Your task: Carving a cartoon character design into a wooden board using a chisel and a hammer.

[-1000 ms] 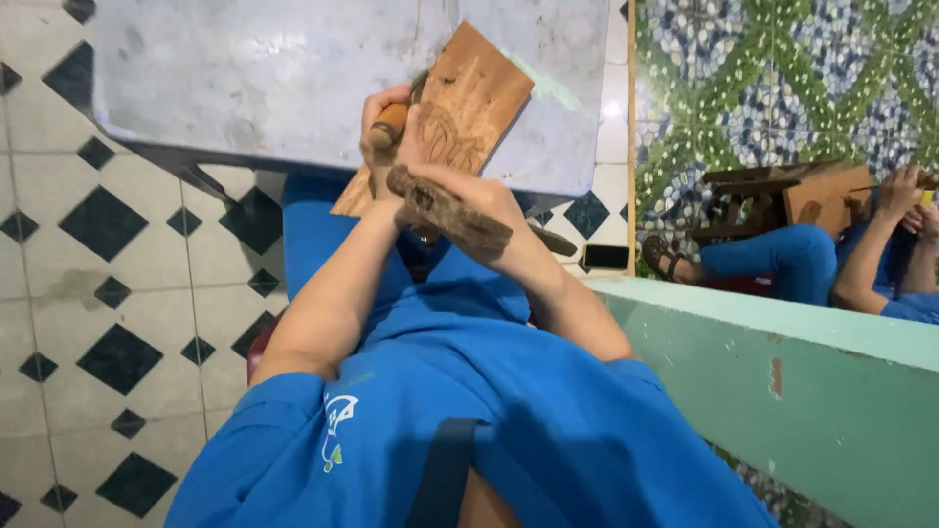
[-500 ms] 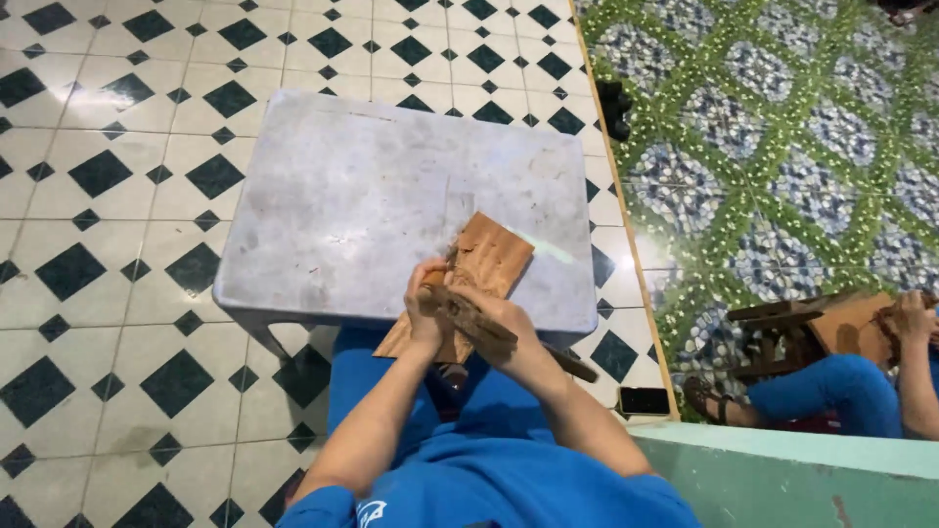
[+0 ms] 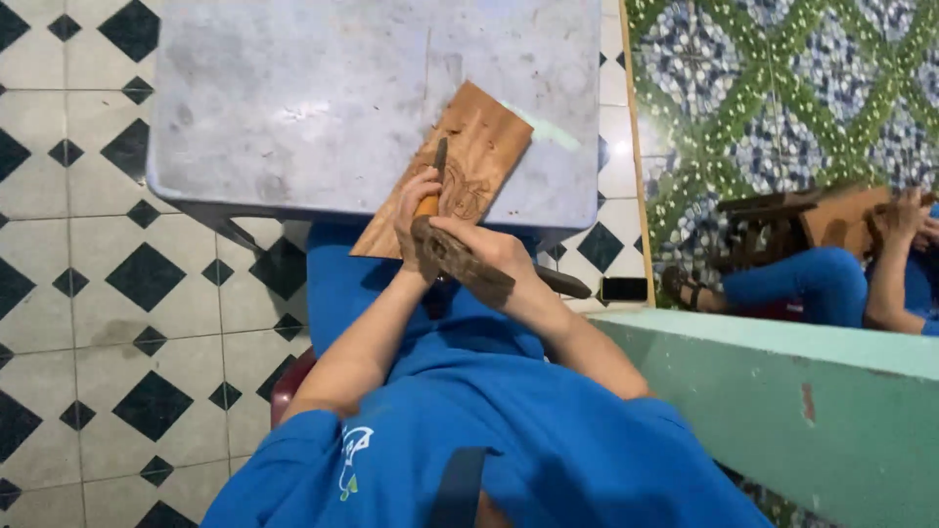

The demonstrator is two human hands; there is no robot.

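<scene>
A brown wooden board [image 3: 479, 137] with a carved pattern leans from my lap onto the front edge of a grey metal table [image 3: 313, 98]. My left hand [image 3: 416, 210] grips an orange-handled chisel [image 3: 436, 176] whose blade tip rests on the carving. My right hand [image 3: 489, 249] holds a dark wooden mallet [image 3: 460, 264] just behind the chisel's handle. I wear blue clothes, and my knees sit under the table.
The floor to the left has white tiles with black diamonds [image 3: 108, 284]. At the right runs a green low wall [image 3: 782, 411]. Beyond it another person [image 3: 861, 274] in blue sits on patterned green tiles with a wooden piece. A dark phone [image 3: 623, 288] lies on the floor.
The view has swung down and closer over the table. The board now lies flatter against the table edge, with chisel and mallet set on the carving.
</scene>
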